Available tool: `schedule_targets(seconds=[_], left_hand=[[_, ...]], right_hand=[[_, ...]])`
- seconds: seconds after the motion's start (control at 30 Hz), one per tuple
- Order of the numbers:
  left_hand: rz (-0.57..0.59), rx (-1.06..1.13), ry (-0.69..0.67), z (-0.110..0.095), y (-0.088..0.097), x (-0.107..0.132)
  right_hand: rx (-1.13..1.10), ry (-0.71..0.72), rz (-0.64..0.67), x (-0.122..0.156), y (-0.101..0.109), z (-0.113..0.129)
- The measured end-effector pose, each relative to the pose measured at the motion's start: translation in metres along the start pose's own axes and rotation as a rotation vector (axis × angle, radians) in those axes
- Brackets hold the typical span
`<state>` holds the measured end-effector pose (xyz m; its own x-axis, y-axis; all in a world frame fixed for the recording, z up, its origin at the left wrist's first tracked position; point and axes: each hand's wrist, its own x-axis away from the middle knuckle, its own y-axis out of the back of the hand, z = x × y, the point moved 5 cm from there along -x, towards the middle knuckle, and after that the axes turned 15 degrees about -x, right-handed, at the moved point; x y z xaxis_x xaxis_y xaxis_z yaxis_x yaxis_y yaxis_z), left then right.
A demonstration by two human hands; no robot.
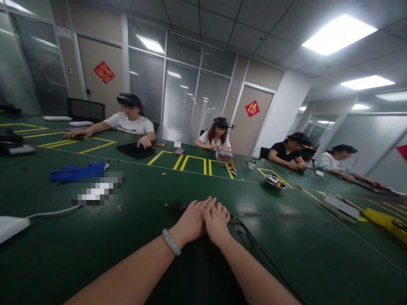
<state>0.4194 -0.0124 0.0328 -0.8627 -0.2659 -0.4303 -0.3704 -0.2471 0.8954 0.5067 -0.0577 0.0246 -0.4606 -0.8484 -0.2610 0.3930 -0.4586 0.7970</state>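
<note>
My left hand (194,220), with a pale bangle at the wrist, and my right hand (217,222) rest together in front of me, their fingers overlapping. Fingers on both hands are stretched out, lying across a dark, rod-shaped corded tool (176,206) on the green table. The tool's pointed end sticks out to the left of my hands. Its middle is hidden beneath them, so its exact kind cannot be told. From the right side a black cable (252,239) runs down toward the near edge.
Blue gloves (79,171) and a white power strip (12,228) lie left. Across the table are a metal bowl (275,183), a water bottle (254,159) and a grey box with wires (224,155). A yellow object (388,224) lies far right. Several people sit opposite.
</note>
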Motion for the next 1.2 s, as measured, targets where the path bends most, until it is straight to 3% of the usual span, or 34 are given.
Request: schedule_targets(seconds=[0.1, 0.17, 0.3, 0.43, 0.57, 0.8, 1.07, 1.2], left_hand=[[-0.014, 0.007, 0.077, 0.013, 0.001, 0.002], [-0.009, 0.019, 0.115, 0.018, 0.002, 0.001], [0.019, 0.033, 0.128, 0.018, 0.001, -0.001], [0.032, 0.053, 0.159, 0.017, 0.004, -0.001], [0.037, 0.053, 0.183, 0.016, 0.006, 0.000], [0.051, 0.061, 0.192, 0.016, 0.006, -0.001], [0.068, 0.051, 0.237, 0.037, 0.010, 0.001], [0.096, 0.051, 0.246, 0.054, 0.015, 0.006]], right_hand=[[-0.156, 0.005, 0.077, -0.004, 0.001, -0.004], [-0.191, 0.034, 0.084, -0.004, 0.019, -0.015], [-0.004, 0.112, 0.077, 0.007, 0.074, -0.043], [0.157, -0.060, 0.300, 0.019, 0.097, -0.074], [0.240, -0.132, 0.341, 0.023, 0.095, -0.081], [0.160, -0.162, 0.383, 0.020, 0.086, -0.081], [0.111, -0.136, 0.107, 0.010, 0.077, -0.067], [0.047, -0.092, 0.129, 0.013, 0.067, -0.054]])
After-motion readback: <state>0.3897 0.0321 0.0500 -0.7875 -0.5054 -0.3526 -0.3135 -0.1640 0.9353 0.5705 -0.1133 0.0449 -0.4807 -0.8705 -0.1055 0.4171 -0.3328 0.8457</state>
